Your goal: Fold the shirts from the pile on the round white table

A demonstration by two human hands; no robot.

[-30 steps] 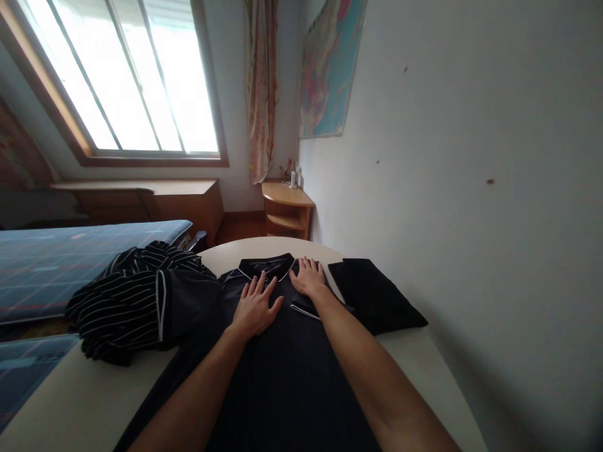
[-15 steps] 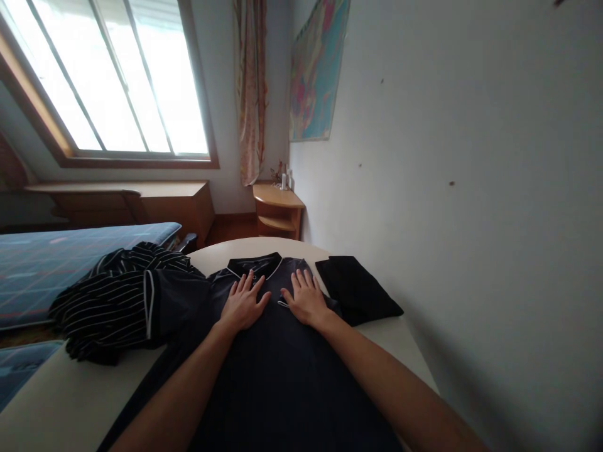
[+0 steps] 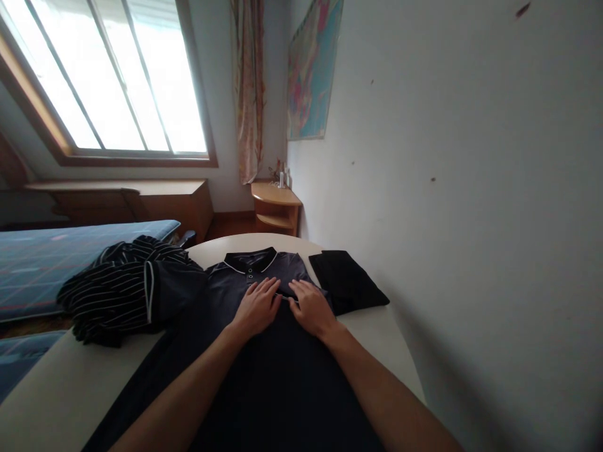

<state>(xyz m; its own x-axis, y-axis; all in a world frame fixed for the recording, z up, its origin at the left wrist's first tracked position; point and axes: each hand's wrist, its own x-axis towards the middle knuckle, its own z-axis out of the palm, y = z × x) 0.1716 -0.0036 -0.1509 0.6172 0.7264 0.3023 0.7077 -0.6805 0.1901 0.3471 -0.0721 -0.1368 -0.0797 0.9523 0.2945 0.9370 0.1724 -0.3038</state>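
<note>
Flat and open, gripping nothing, left hand and right hand press palms down on the shirt, spread at lower centre on the table. A second ago they lay by the collar; they have slid back and together, seemingly smoothing the chest.

Three garments, two hands, one table

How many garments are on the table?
3: dark polo shirt under left hand and right hand, striped heap left of it, folded black garment right. Heap may hide more.
</note>
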